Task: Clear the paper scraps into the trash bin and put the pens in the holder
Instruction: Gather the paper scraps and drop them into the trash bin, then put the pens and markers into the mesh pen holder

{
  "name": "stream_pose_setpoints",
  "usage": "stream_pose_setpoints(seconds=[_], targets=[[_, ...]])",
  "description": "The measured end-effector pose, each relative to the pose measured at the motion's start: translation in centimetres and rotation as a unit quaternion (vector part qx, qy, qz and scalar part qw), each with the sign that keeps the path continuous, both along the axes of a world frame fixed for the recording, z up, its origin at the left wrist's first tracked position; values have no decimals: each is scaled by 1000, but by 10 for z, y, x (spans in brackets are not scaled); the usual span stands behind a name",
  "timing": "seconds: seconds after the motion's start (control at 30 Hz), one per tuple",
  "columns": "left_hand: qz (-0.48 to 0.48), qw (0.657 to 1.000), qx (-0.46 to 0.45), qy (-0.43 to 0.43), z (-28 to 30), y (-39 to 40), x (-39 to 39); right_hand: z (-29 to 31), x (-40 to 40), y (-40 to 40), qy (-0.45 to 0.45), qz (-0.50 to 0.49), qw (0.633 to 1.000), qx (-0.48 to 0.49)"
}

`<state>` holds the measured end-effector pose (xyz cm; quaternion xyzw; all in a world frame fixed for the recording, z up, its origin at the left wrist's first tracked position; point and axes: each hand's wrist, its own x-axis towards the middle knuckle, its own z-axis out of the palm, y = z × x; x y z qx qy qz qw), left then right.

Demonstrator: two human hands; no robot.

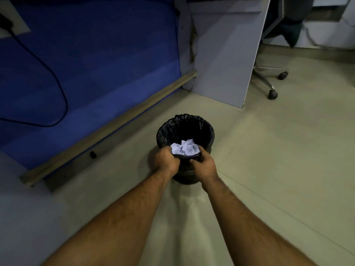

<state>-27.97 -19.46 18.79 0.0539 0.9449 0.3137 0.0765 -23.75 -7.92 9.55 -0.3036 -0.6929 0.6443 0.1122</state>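
Over the trash bin (185,129) (black-lined, on the floor), the left hand (165,160) and right hand (204,164), 2 curled-finger cups, together hold white paper scraps (184,147).

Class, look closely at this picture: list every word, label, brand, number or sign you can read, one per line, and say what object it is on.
No readable text anywhere in this view.
paper scraps, held by both hands over the trash bin: faint dark marks, too small and blurred to read.
Trash bin liner: plain black, no label visible.
blue partition and grey panel: no writing visible.
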Motion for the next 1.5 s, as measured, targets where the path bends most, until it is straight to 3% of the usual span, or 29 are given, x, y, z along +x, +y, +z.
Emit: stream_pose_setpoints(seconds=[0.1,0.2,0.4,0.57,0.77,0.93,1.03,1.23,1.37,1.5], targets=[[23,1000,2,1,8,4,-2,38,11,-8,-2,3,1000,-5],[59,998,-35,13,24,17,1,81,32,-5,-26,-67,997,32],[50,996,70,-15,93,51,17,171,47,12,-21,-80,989,120],[13,997,73,-24,201,57,27,274,49,32,-18,-98,993,65],[26,993,113,18,376,32,46,455,60,18,13,-106,992,60],[36,990,118,63,532,-13,52,607,52,-14,10,-36,999,29],[47,991,110,57,590,-42,43,671,36,-36,1,9,1000,22],[68,996,54,24,604,-86,-5,706,-14,-72,-45,70,996,22],[71,997,-4,15,560,-106,-78,683,-80,-83,-82,91,991,49],[-28,999,-37,12,500,-120,-139,646,-153,-94,-106,94,987,82]])
